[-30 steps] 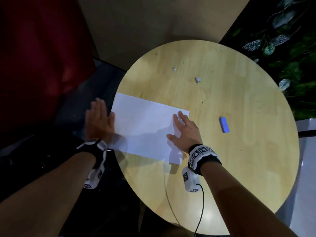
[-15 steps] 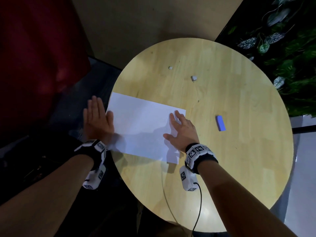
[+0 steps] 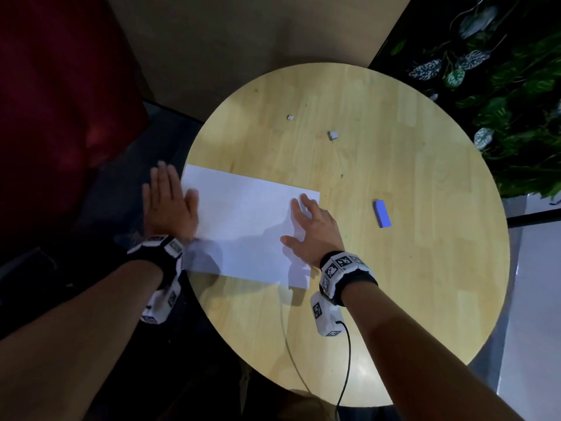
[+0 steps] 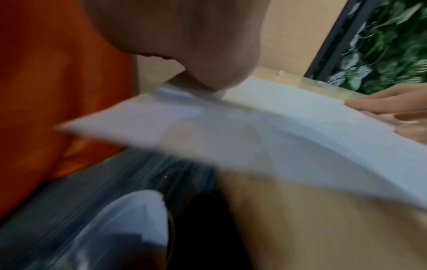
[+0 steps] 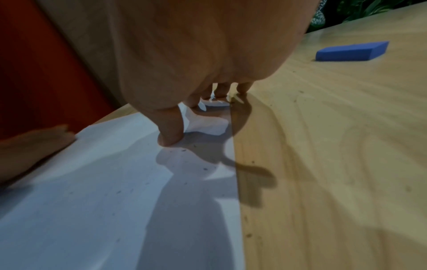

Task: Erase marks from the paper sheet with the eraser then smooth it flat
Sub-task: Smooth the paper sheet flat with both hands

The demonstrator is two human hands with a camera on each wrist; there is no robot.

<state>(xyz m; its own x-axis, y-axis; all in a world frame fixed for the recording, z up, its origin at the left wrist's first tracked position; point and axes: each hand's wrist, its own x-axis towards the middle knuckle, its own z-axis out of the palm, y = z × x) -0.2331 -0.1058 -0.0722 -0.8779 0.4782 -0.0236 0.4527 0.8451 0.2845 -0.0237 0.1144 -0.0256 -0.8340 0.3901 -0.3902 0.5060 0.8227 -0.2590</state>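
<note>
The paper sheet (image 3: 243, 226) lies on the round wooden desk (image 3: 394, 268) with its long axis running left to right across the person's front, its left end hanging past the desk's rim. The right hand (image 3: 312, 235) rests on the sheet's right end, fingers spread and nearly straight, their tips pressing down near the far right corner; this grip pinches nothing. The left hand (image 3: 168, 205) lies flat with fingers straight and together at the sheet's left end, mostly beyond the rim, only its thumb side overlapping the paper's short edge. It holds nothing either (the left wrist view is too blurred to confirm contact).

The blue eraser (image 3: 382, 213) lies alone on the desk, well apart from the sheet to its right, so the right hand is the nearer one to it. With the eraser set down, the smoothing step looks to be the one in hand. That stroke would run along the sheet's long axis, the hands sitting at its two ends.

In the right wrist view the paper (image 5: 115, 182) shows faint creases and small dark specks, likely eraser crumbs; whether any marks remain I cannot tell. Two small pale scraps (image 3: 333, 134) sit farther back on the desk, too small to identify.
</note>
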